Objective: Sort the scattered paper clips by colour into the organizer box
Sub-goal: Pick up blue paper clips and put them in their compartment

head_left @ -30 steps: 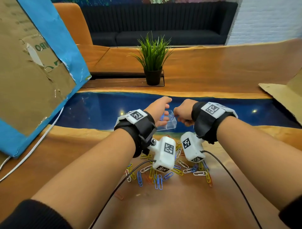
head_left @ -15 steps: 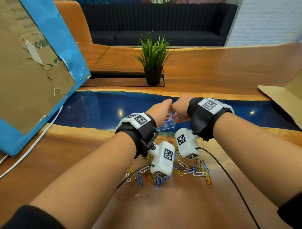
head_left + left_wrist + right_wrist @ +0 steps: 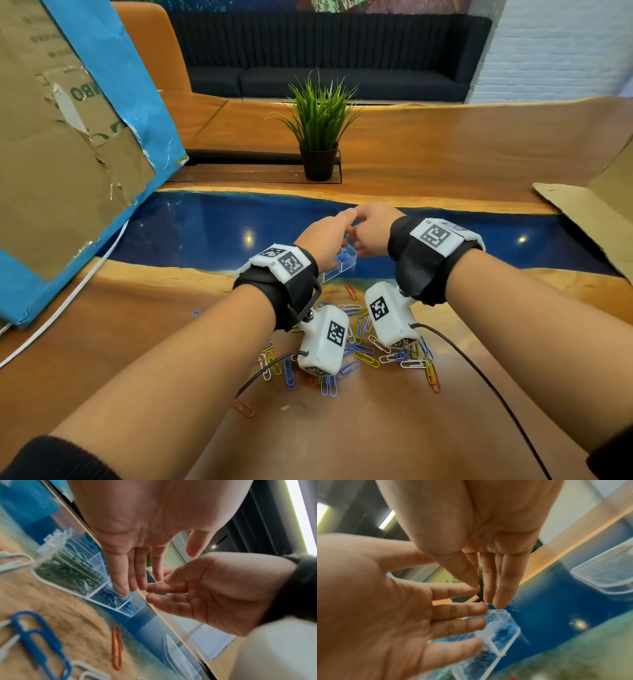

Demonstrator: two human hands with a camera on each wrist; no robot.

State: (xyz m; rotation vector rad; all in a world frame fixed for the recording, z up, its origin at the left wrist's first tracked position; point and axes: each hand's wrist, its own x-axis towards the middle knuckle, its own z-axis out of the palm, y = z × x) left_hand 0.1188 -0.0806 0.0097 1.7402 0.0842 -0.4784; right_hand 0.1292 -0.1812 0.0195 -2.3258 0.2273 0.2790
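The clear organizer box [image 3: 346, 263] sits at the edge of the table's blue strip, mostly hidden under my hands. Its compartments hold green clips [image 3: 72, 569] and blue clips [image 3: 108, 596]. My left hand [image 3: 327, 236] hovers over it with straight fingers [image 3: 120, 577] reaching down to the blue compartment. My right hand [image 3: 368, 229] is close beside it, fingertips touching the left ones; its fingers [image 3: 501, 588] are straight, thumb laid against them, and no clip shows in either hand. Scattered clips [image 3: 359, 346] of mixed colours lie on the wood under my wrists, an orange clip [image 3: 116, 646] near the box.
A clear plastic lid or tray [image 3: 607, 577] lies on the blue strip right of the box. A potted plant [image 3: 318, 137] stands behind. Blue-covered cardboard [image 3: 68, 154] leans at left with a white cable [image 3: 68, 301]; more cardboard [image 3: 589, 212] lies at right.
My right hand moved left and forward until its fingertips met my left hand over the box. The left fingers straightened, and the blue clip seen at them earlier no longer shows.
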